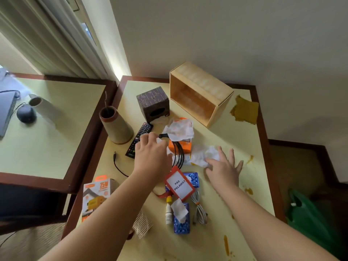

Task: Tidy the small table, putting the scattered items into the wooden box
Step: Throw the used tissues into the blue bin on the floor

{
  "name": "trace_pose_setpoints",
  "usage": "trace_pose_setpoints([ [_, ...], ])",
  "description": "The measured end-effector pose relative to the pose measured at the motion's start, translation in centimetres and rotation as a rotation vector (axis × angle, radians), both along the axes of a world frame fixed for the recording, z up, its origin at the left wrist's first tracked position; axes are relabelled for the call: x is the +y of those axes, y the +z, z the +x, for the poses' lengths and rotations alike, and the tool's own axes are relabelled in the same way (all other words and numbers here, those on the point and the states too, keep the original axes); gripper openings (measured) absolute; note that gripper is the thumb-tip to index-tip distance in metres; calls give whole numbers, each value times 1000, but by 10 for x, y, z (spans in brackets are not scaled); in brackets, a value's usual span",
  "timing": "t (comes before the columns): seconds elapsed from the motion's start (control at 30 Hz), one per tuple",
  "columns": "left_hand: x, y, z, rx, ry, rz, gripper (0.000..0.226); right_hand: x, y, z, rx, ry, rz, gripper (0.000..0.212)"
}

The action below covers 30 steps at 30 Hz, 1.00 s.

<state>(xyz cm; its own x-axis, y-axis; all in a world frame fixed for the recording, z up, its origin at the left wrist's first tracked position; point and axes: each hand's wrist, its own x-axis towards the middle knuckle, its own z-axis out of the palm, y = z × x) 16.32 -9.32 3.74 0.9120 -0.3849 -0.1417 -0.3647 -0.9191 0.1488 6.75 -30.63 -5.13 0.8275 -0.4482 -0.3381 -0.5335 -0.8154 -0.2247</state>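
Wooden and pale, the box lies tipped on its side at the far end of the tabletop, its open mouth facing the near left and its long axis running from far left to near right; its inside is in shadow and hard to read; a patch of the tabletop's surface is peeled away just beyond its right end. In front of it sits a heap of scattered things: a crumpled tissue lies over an orange box and hides most of it; a bundle of black cable runs partly under the left hand, whose fingers curl down over the cable's end and a scrap of white, though whether they grip it I cannot tell; the same hand covers the near end of a black remote. The right hand lies flat with fingers spread apart, its fingertips touching a second crumpled tissue. Nearer me lie a red card holder reading "PAS PELAWAT", two blue tissue packs, a small dropper bottle and a coiled grey cable; a charger carton is partly hidden by the left forearm.
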Motion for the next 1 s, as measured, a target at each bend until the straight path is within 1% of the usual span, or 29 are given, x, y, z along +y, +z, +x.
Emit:
trace_pose_setpoints([
  [0.07, -5, -8, 13, 3, -24, 58, 40, 0, 4, -4, -17, -14, 17, 25],
  [0.17, -11, -19, 29, -9, -58, 156, 33, 3, 13, -11, -64, -17, 48, 25],
  [0.23, -13, -25, 35, -31, -84, 220, 33, 6, 19, -18, -102, -15, 47, 24],
  [0.37, -16, -38, 41, -41, -112, 302, 33, 15, 26, -34, -218, -28, 65, 16],
  [0.47, -19, -47, 43, -38, -117, 325, 34, 20, 26, -40, -304, -33, 60, 12],
  [0.6, -20, -53, 46, -61, -115, 290, 25, 26, 31, -41, -381, 7, 44, 11],
  [0.7, -16, -55, 46, -81, -124, 241, 20, 28, 36, -36, -445, 40, 76, 14],
  [0.77, -12, -54, 44, -95, -120, 173, 17, 28, 39, -28, -475, 62, 106, 14],
  [0.9, 4, -38, 28, -188, -72, -34, 8, 25, 44, 0, -469, 140, 127, 2],
  [1.0, 20, -21, 9, -223, -8, -126, 8, 22, 49, 30, -440, 198, 142, 7],
])
